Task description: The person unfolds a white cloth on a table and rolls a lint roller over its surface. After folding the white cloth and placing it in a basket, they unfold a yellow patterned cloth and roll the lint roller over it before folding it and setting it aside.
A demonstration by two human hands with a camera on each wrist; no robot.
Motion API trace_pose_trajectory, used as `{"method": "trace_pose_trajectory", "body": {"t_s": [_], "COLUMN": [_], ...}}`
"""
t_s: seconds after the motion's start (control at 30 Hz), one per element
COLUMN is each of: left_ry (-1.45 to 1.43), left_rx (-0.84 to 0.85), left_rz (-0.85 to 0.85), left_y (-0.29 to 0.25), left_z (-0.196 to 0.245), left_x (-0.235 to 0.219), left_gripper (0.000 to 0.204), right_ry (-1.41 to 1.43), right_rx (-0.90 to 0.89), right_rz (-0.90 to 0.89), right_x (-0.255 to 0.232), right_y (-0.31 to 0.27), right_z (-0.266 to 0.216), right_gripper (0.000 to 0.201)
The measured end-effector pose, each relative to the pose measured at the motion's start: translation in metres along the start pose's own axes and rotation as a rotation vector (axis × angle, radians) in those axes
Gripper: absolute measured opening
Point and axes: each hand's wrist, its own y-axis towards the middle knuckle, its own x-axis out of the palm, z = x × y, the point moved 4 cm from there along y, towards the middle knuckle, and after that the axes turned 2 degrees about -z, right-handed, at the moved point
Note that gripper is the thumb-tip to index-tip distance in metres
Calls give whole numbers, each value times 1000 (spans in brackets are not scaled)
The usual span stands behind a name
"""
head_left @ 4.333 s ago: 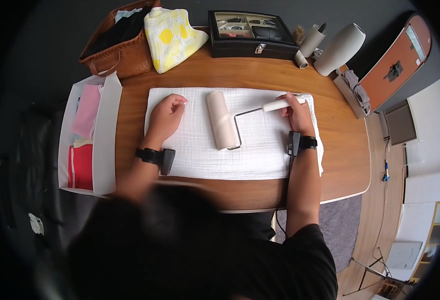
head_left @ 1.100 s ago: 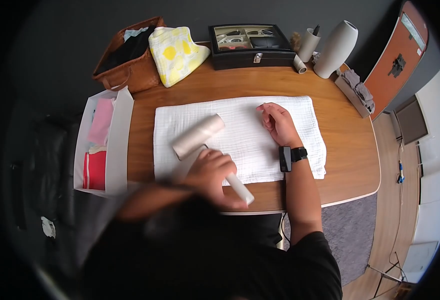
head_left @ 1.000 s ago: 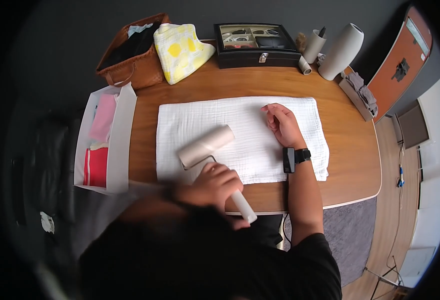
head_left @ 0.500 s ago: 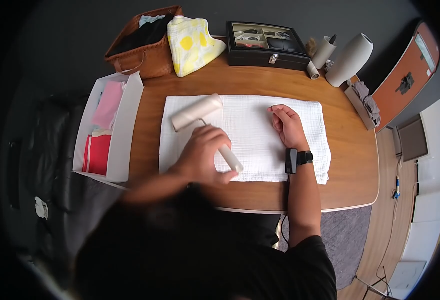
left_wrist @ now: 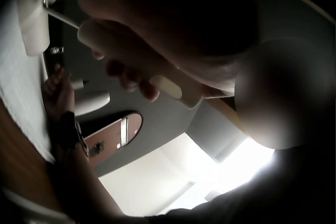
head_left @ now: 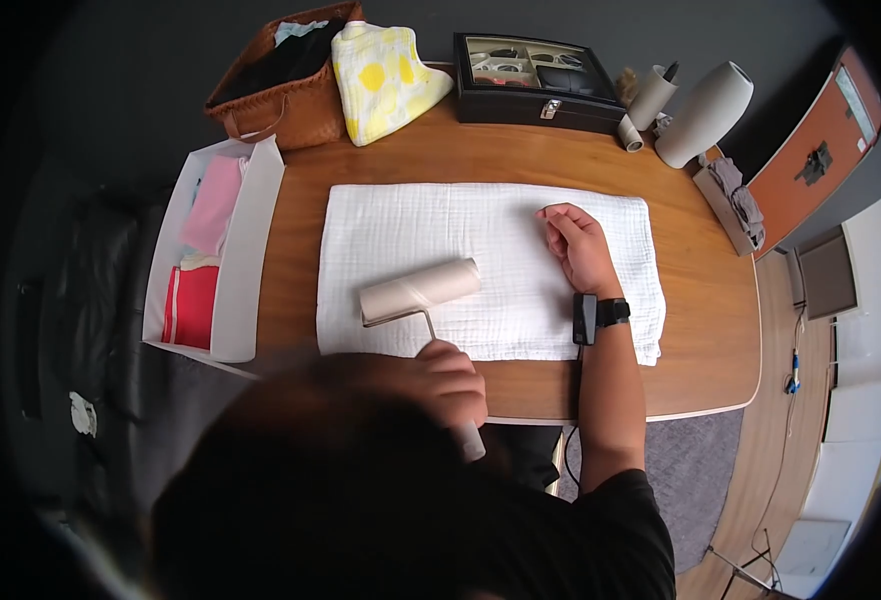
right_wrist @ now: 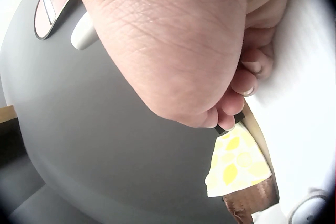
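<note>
On the table lies a folded white muslin cloth [head_left: 380,225]. The pale sheet roll of a lint roller [head_left: 420,288] sits at the left half of the cloth, angled slightly, its wire frame pointing toward the body. My left hand [head_left: 452,385] grips the white handle beyond the cloth's near edge. In the left wrist view, fingers wrap round that handle [left_wrist: 123,50], though shadow darkens much of the hand. My right hand [head_left: 582,250] rests on the right part of the cloth with loosely curled fingers and nothing in them; the right wrist view shows its palm side [right_wrist: 173,45].
Left of the cloth stands a white box [head_left: 240,270] of folded fabric. Along the back are a brown basket [head_left: 310,115], a yellow-patterned cloth [head_left: 390,85], a black glasses case [head_left: 520,105] and a white vase [head_left: 705,115]. A small box [head_left: 725,205] stands at the right.
The lint roller passed from my right hand to my left. Within the last half second it has moved down the cloth toward the body. My right hand stays about where it was.
</note>
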Motion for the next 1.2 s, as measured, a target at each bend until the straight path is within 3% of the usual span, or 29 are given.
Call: {"method": "trace_pose_trajectory", "body": {"t_s": [0.13, 0.17, 0.37, 0.47, 0.53, 0.63, 0.83, 0.9, 1.03, 1.13, 1.2], "left_ry": [125, 139, 215, 214, 84, 196, 47, 29, -49, 11, -65], "left_rx": [-68, -28, -192, -215, -137, 147, 203, -36, -297, -277, -275], "left_rz": [108, 173, 379, 330, 270, 126, 51, 347, 286, 222, 245], "left_y": [4, 6, 5, 4, 4, -20, -28, -7, 6, 15, 19], "left_z": [-11, -25, -93, -85, -54, -48, -21, -12, -81, -125, -117], "left_x": [-11, -18, -38, -43, -42, -18, -24, -42, -54, -69, -80], "left_gripper": [34, 32, 32, 30, 31, 28, 26, 27, 33, 38, 40], "right_ry": [2, 6, -8, -9, -23, -56, -71, -68, -75, -78, -87], "right_rx": [-5, -9, -20, -29, -30, -30, -24, -32, -30, -39, -43], "right_rz": [-10, -16, 5, 3, -3, -2, -12, -16, 2, 3, -3], "right_x": [-1, -1, -1, 2, 2, 1, 2, -1, 1, 1, 2], "right_y": [1, 2, 2, 0, 0, -1, 1, 3, 0, 1, 0], "right_z": [1, 2, 3, 1, 1, -1, 3, 3, 2, 2, 2], "right_gripper": [18, 18, 18, 18, 19, 19, 19, 19, 19, 19, 19]}}
